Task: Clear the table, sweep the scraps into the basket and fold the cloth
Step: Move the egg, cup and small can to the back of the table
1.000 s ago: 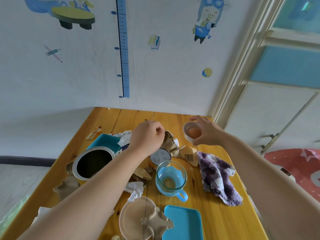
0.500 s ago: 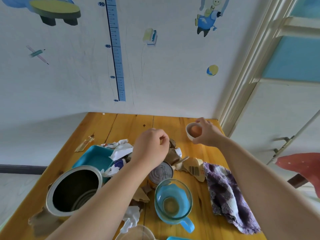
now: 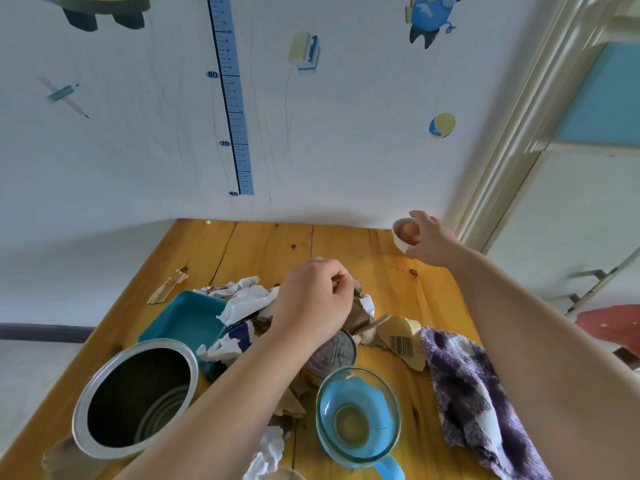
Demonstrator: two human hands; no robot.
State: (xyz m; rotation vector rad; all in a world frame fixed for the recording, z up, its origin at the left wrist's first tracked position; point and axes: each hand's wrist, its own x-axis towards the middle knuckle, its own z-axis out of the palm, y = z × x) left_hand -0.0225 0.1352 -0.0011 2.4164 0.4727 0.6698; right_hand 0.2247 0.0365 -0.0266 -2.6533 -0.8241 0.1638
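Observation:
My right hand (image 3: pixel 429 242) grips a small white cup (image 3: pixel 401 235) with brownish content near the table's far right corner, by the wall. My left hand (image 3: pixel 311 303) is curled into the heap of paper and cardboard scraps (image 3: pixel 242 306) at the table's middle; what it pinches is hidden. A purple and white cloth (image 3: pixel 474 389) lies crumpled at the right. A round metal basket (image 3: pixel 135 396) stands at the near left, open and dark inside.
A teal tray (image 3: pixel 183 320) lies under the scraps. A metal can (image 3: pixel 334 355) and a blue cup inside a glass bowl (image 3: pixel 356 414) stand near my left forearm. A torn cardboard bit (image 3: pixel 166 285) lies by the left edge. Bare wooden table (image 3: pixel 263 244) shows at the far end.
My right hand has carried the small white cup away from the scrap heap toward the far right corner. My left hand stays curled in the scraps.

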